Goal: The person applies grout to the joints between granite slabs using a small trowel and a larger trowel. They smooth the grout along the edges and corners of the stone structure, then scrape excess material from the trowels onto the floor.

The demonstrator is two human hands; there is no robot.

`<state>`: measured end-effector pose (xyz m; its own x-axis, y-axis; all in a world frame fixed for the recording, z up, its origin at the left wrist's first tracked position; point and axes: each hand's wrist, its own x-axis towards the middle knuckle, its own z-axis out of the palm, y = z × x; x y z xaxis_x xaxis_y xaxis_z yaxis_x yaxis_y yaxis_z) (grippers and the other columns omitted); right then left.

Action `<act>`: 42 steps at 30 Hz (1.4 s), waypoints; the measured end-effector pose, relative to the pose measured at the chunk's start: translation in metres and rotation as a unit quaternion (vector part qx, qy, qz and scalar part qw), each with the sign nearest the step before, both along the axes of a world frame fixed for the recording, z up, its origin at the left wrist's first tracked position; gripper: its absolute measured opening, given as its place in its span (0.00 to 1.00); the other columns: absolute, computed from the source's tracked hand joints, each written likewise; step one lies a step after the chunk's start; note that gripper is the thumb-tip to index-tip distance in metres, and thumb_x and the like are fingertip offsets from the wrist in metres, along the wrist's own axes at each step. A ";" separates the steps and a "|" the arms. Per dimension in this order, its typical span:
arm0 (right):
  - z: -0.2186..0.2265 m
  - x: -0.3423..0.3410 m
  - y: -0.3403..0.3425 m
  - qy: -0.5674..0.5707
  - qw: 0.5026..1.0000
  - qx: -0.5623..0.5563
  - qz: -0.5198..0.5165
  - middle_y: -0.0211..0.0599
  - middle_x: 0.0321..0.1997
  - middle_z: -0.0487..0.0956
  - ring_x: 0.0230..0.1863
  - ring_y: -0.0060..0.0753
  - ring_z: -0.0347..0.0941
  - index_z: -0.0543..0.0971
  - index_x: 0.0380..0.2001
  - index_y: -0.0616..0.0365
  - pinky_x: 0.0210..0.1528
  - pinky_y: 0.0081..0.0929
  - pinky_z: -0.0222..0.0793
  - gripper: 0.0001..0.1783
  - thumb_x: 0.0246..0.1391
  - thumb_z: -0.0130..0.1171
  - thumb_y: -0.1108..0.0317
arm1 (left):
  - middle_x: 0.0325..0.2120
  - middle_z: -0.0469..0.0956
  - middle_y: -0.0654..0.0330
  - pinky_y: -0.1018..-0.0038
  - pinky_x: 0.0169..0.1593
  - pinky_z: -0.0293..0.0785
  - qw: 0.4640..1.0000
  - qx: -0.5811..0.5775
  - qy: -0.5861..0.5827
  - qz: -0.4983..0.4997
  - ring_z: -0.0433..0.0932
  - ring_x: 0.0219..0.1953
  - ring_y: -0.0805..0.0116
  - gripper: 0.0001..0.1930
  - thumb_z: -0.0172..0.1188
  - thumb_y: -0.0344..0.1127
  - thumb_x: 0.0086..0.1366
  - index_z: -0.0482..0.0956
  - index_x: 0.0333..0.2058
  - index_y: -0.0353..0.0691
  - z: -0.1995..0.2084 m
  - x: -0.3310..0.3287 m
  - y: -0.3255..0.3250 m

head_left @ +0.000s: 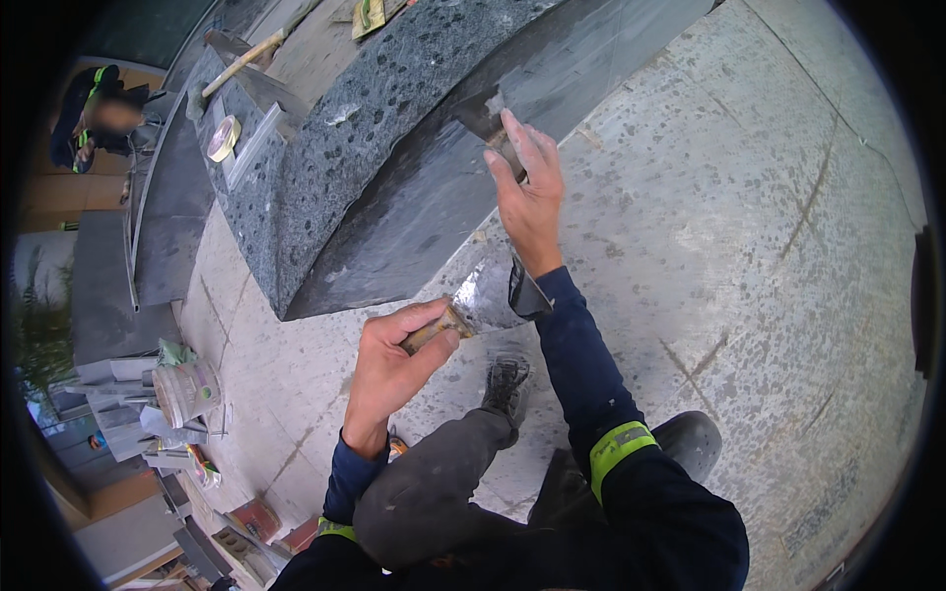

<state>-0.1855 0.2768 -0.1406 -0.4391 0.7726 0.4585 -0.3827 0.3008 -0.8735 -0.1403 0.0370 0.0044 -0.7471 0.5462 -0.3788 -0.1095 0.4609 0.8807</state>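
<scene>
While left grip (396,353) closes on the wide-bladed scraper (481,294) near the right forearm (576,345) | right grip (532,202) pinches small flat tool (509,158), seemingly against dark stone face (419,222), presumably for even contact

This looks like a building site. The pale floor (729,266) has dark spots all over. At the upper left, a hammer (242,64) and a roll of tape (224,139) lie on big grey stone (367,108). A dirty bucket (185,394) sits by piled flat slabs (118,396) at the lower left. Another person (77,116), upper left, wears bright stripes.
</scene>
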 end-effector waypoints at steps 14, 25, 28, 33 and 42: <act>-0.008 -0.035 0.000 0.005 1.000 0.001 0.005 0.44 0.65 0.80 0.67 0.44 0.77 0.86 0.69 0.53 0.70 0.37 0.73 0.28 0.67 0.72 0.76 | 0.51 0.91 0.56 0.77 0.54 0.80 1.000 0.013 -0.015 -0.020 0.85 0.49 0.76 0.21 0.71 0.20 0.70 0.88 0.61 0.30 -0.005 -0.013 0.000; -0.018 -0.013 -0.002 -0.068 0.994 0.081 -0.015 0.45 0.60 0.81 0.63 0.47 0.80 0.88 0.67 0.46 0.65 0.40 0.77 0.30 0.62 0.70 0.78 | 0.49 0.91 0.56 0.76 0.54 0.80 1.000 0.014 -0.008 -0.013 0.85 0.49 0.76 0.20 0.71 0.20 0.69 0.88 0.60 0.30 -0.001 -0.013 0.001; -0.014 0.007 0.005 -0.116 0.990 0.083 0.021 0.44 0.59 0.82 0.63 0.43 0.80 0.87 0.67 0.51 0.66 0.34 0.75 0.29 0.63 0.71 0.79 | 0.49 0.91 0.57 0.77 0.54 0.80 0.999 0.041 -0.008 -0.018 0.85 0.49 0.76 0.21 0.71 0.19 0.69 0.88 0.60 0.29 0.002 -0.012 0.004; 0.008 -0.002 0.014 -0.025 1.000 -0.005 -0.011 0.44 0.59 0.81 0.60 0.47 0.81 0.87 0.67 0.48 0.61 0.35 0.77 0.30 0.63 0.70 0.78 | 0.49 0.90 0.57 0.77 0.54 0.80 0.999 0.041 -0.006 -0.027 0.85 0.49 0.76 0.21 0.71 0.19 0.69 0.88 0.60 0.29 0.006 -0.007 0.008; 0.019 -0.004 0.004 -0.058 0.998 0.013 0.006 0.45 0.58 0.81 0.57 0.45 0.81 0.88 0.67 0.47 0.52 0.34 0.78 0.30 0.61 0.70 0.79 | 0.50 0.91 0.56 0.76 0.56 0.80 0.999 0.048 -0.003 -0.016 0.85 0.50 0.75 0.21 0.72 0.19 0.69 0.88 0.60 0.30 0.004 -0.004 0.004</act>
<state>-0.1900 0.2808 -0.1214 -0.4999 0.7552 0.4241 -0.2830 0.3203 -0.9040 -0.1445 0.0408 0.0084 -0.7258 0.6047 -0.3278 -0.1015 0.3772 0.9206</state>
